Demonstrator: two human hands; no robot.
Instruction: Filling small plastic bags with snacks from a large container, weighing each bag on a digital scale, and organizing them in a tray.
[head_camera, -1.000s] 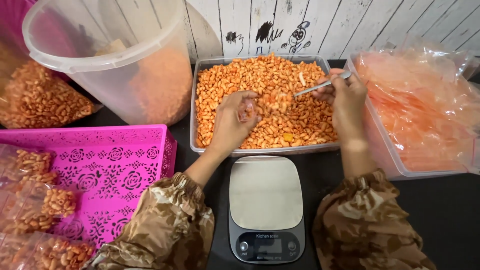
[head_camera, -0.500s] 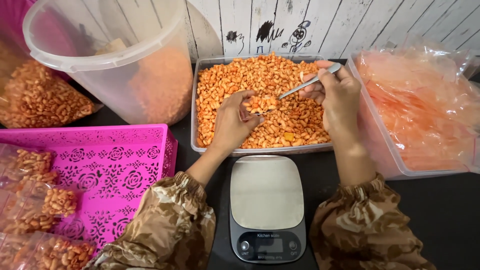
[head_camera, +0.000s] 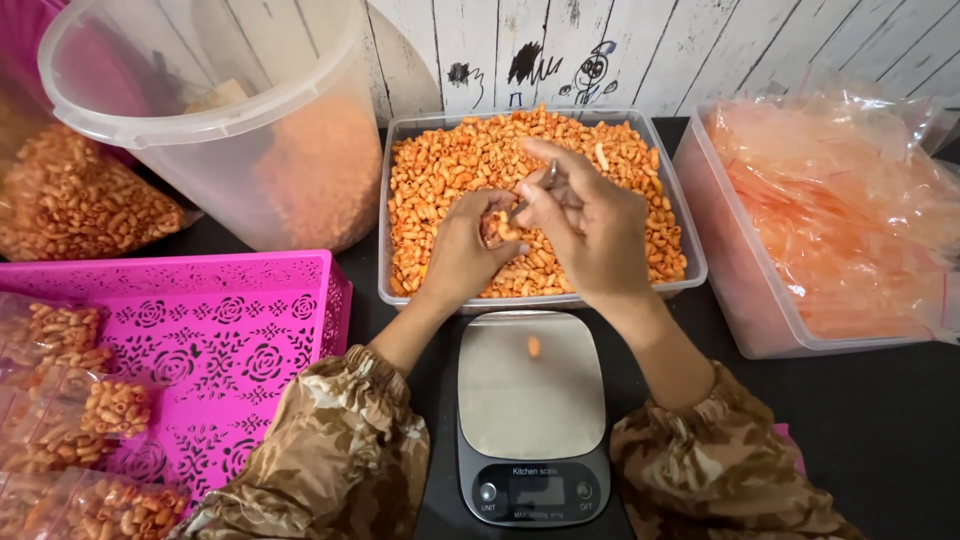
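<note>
Whitewashed planks with small black doodles back the dark tabletop I am looking down on. My right hand (head_camera: 590, 225) is curled shut around a thin metal spoon (head_camera: 540, 185), of which I see only a short stretch of handle poking out between thumb and fingers; its bowl is hidden. Just to its left, touching it, my left hand (head_camera: 465, 250) is pinched closed on a small clear bag (head_camera: 497, 228) with a few orange macaroni pieces showing at its mouth; most of the bag is buried in the fist and hard to make out. Both hands hover over the near half of a clear rectangular tub (head_camera: 385, 240) heaped with orange macaroni (head_camera: 470, 160). Both wrists are bent downward, forearms in mottled brown sleeves rising from the bottom edge and converging. Below the tub sits a kitchen scale (head_camera: 532, 480) with one stray macaroni piece (head_camera: 534, 346) on its plate. Left lie a pink perforated tray (head_camera: 220, 330), filled snack bags (head_camera: 80, 410) cut off by the frame, and a big translucent bucket (head_camera: 200, 110); right, a tub of empty plastic bags (head_camera: 840, 210).
</note>
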